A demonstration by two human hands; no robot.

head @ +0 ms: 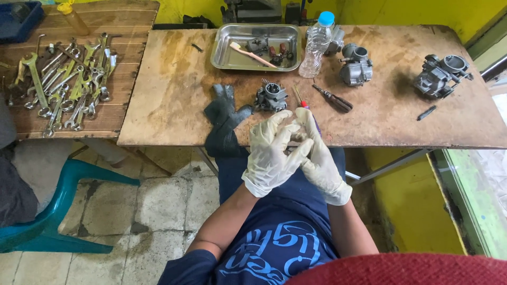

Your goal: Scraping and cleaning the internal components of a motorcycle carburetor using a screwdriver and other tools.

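Both my hands wear white gloves and meet just in front of the table's near edge. My left hand (pixel 270 155) lies with spread fingers against my right hand (pixel 320 161), whose fingers point up toward the table. Neither holds anything. Just beyond the fingertips, a grey carburetor (pixel 271 96) sits on the worn wooden tabletop (pixel 174 89), next to a red-handled screwdriver (pixel 301 100) and a dark crumpled rag (pixel 224 119) hanging over the edge.
A metal tray (pixel 227 55) at the back holds a toothbrush (pixel 252 54) and small parts. A water bottle (pixel 317 45), two more carburetors (pixel 355 66) (pixel 441 74) and a dark-handled tool (pixel 332 98) lie to the right. Several wrenches (pixel 63 79) cover the left table; a teal chair (pixel 53 211) stands below.
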